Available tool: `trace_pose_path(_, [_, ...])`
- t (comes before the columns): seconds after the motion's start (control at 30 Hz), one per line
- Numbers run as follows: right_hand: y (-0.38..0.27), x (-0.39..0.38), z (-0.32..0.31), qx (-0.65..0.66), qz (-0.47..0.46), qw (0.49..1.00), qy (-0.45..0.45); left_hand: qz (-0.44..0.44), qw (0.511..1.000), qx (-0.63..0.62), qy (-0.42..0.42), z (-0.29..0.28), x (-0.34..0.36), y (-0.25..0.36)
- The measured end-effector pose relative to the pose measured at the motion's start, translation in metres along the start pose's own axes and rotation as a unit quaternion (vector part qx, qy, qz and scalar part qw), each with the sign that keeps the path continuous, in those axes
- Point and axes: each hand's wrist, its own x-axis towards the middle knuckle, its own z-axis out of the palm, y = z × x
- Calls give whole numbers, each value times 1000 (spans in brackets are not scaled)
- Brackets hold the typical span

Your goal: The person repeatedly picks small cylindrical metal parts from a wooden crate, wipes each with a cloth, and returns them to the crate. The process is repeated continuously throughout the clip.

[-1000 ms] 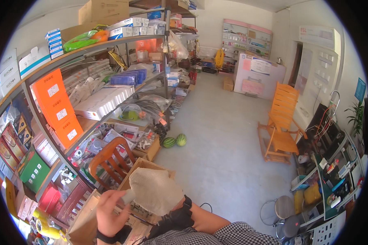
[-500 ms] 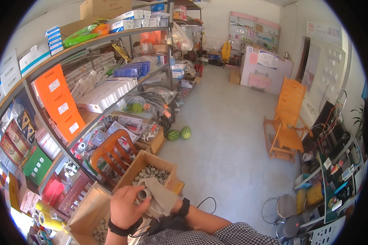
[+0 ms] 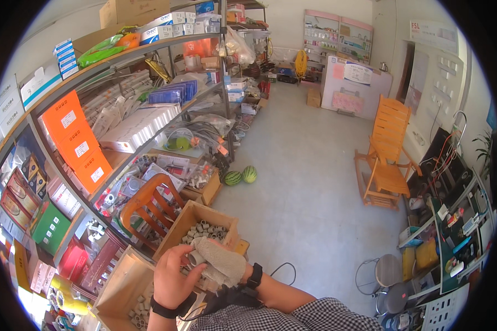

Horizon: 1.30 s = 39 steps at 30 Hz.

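Note:
My left hand point(image 3: 173, 278) pinches a short grey pipe fitting point(image 3: 195, 257) between thumb and fingers, its round end turned up and to the left. A beige-grey cloth point(image 3: 222, 258) lies over my right hand point(image 3: 248, 271), folded about it and against the fitting; the cloth hides its fingers. Just beyond both hands stands a wooden box point(image 3: 231, 227) with many similar grey fittings point(image 3: 209, 231) inside. A second wooden box point(image 3: 115, 277), nearer and to the left, holds more fittings point(image 3: 140, 311) at its bottom, partly behind my left wrist.
A wooden chair point(image 3: 149, 201) stands against the boxes, beside loaded shelves point(image 3: 143, 146) on the left. Two watermelons point(image 3: 241, 176) rest on the floor. At the right are a wooden rocking chair point(image 3: 386, 154), round stools point(image 3: 389, 270) and a cluttered green-topped table point(image 3: 444, 243).
The cloth has shifted and now bulges higher over my right hand, along the fitting's side. The fitting has tilted in my left fingers. The whole view has shifted slightly.

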Motion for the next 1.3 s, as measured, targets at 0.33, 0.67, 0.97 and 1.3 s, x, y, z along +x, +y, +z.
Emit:
trace_pose_path(0.33, [1,7,16,-240,-148,960,-3,95,994,42,34,0,-4,-7])
trace_pose_path(0.67, [-12,-1,15,-4,109,993,36,122,991,41,30,-2,-10,-9])
trace_pose_path(0.97, [-3,-4,9,37,59,997,38,70,996,15,50,2,-11,-9])
trace_pose_path(1.3, [0,2,1,93,80,988,89,11,996,-32,79,0,-15,-8])
